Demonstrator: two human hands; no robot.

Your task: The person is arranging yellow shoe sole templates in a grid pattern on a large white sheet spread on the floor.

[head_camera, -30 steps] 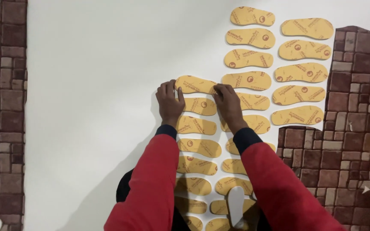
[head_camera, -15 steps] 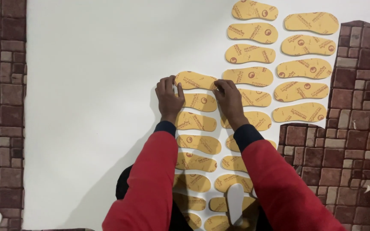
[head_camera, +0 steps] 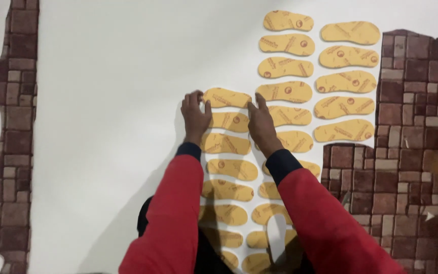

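Several yellow shoe insoles with red print lie in three columns on a white sheet [head_camera: 107, 101]. My left hand [head_camera: 195, 115] and my right hand [head_camera: 262, 125] rest flat at the two ends of the top insole [head_camera: 226, 97] of the left column, fingertips pressing on its edges. Both arms wear red sleeves with dark cuffs. The insole directly below [head_camera: 229, 122] lies between my hands. The middle column of insoles [head_camera: 285, 91] passes under my right wrist.
A brown stone-pattern mat [head_camera: 411, 162] shows at the right and another strip of the mat [head_camera: 13, 101] at the left. The right column of insoles [head_camera: 344, 81] borders the mat. A white shoe-shaped piece [head_camera: 276, 237] lies near my lap.
The view has shifted slightly; my hands stay on the same top insole, nudging its ends. No insole was lifted.
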